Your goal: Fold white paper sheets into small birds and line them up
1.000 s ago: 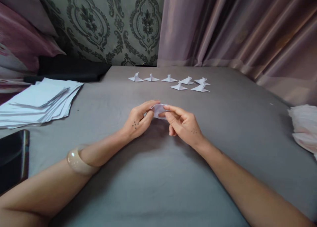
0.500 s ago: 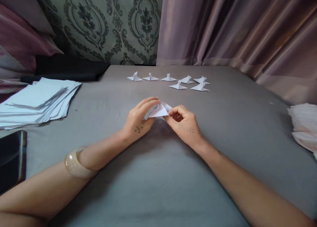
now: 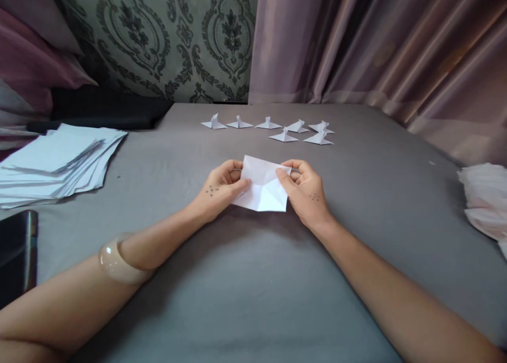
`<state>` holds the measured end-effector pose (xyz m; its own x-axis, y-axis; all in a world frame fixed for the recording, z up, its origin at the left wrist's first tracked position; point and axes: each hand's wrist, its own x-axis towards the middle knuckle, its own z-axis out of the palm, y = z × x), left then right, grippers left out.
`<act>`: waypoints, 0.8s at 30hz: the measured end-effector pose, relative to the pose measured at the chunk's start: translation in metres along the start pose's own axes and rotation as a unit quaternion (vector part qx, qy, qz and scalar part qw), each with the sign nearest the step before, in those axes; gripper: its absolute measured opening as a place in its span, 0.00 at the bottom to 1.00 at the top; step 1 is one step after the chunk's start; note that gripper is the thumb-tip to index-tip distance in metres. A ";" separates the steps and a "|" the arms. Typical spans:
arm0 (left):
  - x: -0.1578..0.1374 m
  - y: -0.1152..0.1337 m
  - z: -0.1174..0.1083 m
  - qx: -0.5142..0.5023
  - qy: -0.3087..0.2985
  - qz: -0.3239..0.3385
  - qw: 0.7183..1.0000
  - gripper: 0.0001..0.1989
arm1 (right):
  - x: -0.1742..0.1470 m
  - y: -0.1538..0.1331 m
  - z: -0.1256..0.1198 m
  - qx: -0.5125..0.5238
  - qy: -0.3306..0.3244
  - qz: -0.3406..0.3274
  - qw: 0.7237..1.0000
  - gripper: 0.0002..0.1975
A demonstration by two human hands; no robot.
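A creased square of white paper (image 3: 262, 186) is held up between both hands over the grey-covered surface, its faces opened out and fold lines showing. My left hand (image 3: 222, 188) pinches its left edge, thumb on the near face and fingers behind. On the right edge, near the upper corner, my right hand (image 3: 307, 191) grips it the same way, its fingers partly hidden behind the sheet. Beyond the hands stand several folded white paper figures (image 3: 268, 123) with pointed sides and a raised middle.
On the left lies a stack of white paper sheets (image 3: 51, 157), with a dark phone (image 3: 16, 257) nearer me. A black cloth (image 3: 106, 108) is at the back left. Crumpled whitish material (image 3: 485, 199) sits at the right edge. Curtains (image 3: 356, 46) hang behind.
The paper, folded into a peaked shape before, is now opened into a flat creased square. Both hands have moved slightly apart and now hold its opposite side edges.
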<state>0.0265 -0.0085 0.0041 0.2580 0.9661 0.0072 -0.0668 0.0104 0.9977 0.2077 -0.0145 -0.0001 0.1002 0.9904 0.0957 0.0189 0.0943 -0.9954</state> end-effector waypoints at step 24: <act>0.005 -0.008 -0.029 0.571 0.145 0.184 0.787 0.27 | -0.014 0.000 -0.005 -0.465 -0.220 -0.233 0.825 0.08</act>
<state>0.0002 0.0041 -0.0060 0.1815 0.8691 0.4602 0.8667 -0.3625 0.3426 0.2113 -0.0289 -0.0018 -0.5016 0.8283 0.2496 0.7290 0.5600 -0.3936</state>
